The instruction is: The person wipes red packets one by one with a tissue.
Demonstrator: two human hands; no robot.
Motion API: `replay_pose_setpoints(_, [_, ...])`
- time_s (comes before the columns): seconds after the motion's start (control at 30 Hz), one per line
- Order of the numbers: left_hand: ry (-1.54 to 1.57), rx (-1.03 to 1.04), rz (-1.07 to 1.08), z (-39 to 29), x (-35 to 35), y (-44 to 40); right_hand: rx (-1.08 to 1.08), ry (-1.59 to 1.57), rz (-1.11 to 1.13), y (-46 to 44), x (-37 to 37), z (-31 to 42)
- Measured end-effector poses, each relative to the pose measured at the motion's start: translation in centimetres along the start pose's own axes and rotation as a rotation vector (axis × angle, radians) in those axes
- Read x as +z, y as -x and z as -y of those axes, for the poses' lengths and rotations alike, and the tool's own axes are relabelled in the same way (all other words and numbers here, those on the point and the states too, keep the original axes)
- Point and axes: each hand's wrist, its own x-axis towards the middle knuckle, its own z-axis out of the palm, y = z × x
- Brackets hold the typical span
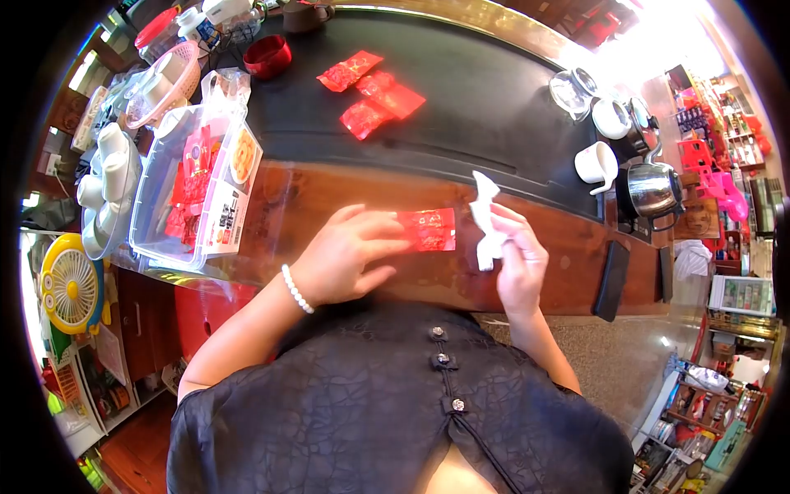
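The left hand (350,251) lies palm down in the head view, its fingers spread and its thumb apart from them, the fingertips over the left end of one red packet (434,230) lying flat on the brown wooden bench (306,185); whether they press on it I cannot tell. The right hand (520,255) is closed in a pinch on one crumpled white tissue (487,218), held just to the right of that packet. Pale marks show on the packet, too blurred to read. The clear plastic box (141,185) at the left bears one white label (228,216) with large dark characters, which I cannot make out surely, and a picture of orange pieces. Inside are several red sachets (196,165), overlapping too much to count. Three more red packs (393,95) lie close together on the black tray (485,107), their print unreadable. Also on the tray is one red bowl (267,58). To the right stand one white mug (596,166) and one steel kettle (652,191), with one dark phone (611,281) near the bench's edge.
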Motion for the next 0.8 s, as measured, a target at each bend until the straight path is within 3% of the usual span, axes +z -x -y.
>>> replay_pose_setpoints(0.07, [-0.024, 0.001, -0.021, 0.1, 0.3, 0.6, -0.357, 0.373, 0.227, -1.2, 2.2, 0.1])
replay_pose_setpoints(0.13, [-0.036, -0.006, 0.024, 0.4, 0.3, 1.0, -0.495, 0.685, 0.409, -1.4, 4.8, 0.9])
replay_pose_setpoints(0.23, [-0.039, -0.027, 0.043, 0.5, 0.3, 1.3, -0.529, 0.805, 0.443, -0.7, 5.7, 1.4])
replay_pose_setpoints(0.37, [-0.042, -0.045, -0.01, 0.1, 0.3, 1.4, -0.517, 0.841, 0.496, 0.0, 3.8, 1.2])
replay_pose_setpoints(0.7, [-0.019, -0.068, -0.001, 0.1, 0.5, 1.5, -0.484, 0.697, 0.374, 1.5, -0.1, 0.6])
replay_pose_setpoints(0.8, [-0.019, -0.063, -0.015, 0.2, 0.5, 1.4, -0.058, 0.309, 0.141, 1.6, -0.2, -0.1])
